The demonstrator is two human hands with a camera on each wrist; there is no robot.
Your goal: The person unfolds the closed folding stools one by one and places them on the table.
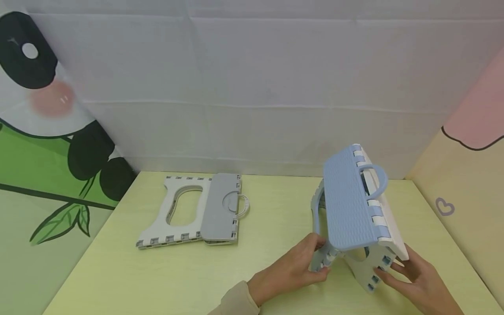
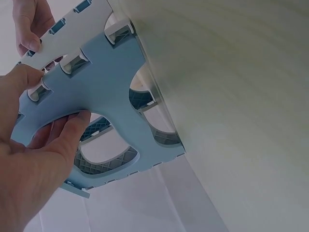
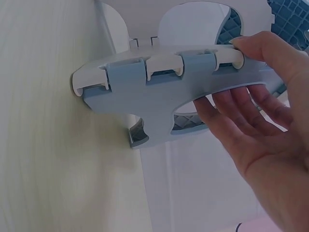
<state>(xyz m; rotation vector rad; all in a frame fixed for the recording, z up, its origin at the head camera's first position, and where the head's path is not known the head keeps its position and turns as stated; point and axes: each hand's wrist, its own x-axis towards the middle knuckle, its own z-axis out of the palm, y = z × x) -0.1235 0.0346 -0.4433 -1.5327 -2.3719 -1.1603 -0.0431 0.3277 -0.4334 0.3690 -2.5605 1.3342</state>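
A blue and white folding step stool (image 1: pixel 350 205) stands tilted and partly unfolded at the right of the table. Its ribbed top has a blue carrying loop on the far edge. My left hand (image 1: pixel 289 269) grips the blue leg panel (image 2: pixel 108 77); in the left wrist view its fingers go into the cutout while the thumb lies over the hinged edge. On the other side, my right hand (image 1: pixel 421 280) holds the opposite panel (image 3: pixel 140 99) by its hinged edge, thumb on top and fingers curled under into the opening.
Left of centre lies a second folding stool (image 1: pixel 220 210), grey and white, folded flat with its loop handle pointing right. A white cloth backdrop (image 1: pixel 252 87) rises behind the pale yellow table (image 1: pixel 271 218). Printed walls close in both sides.
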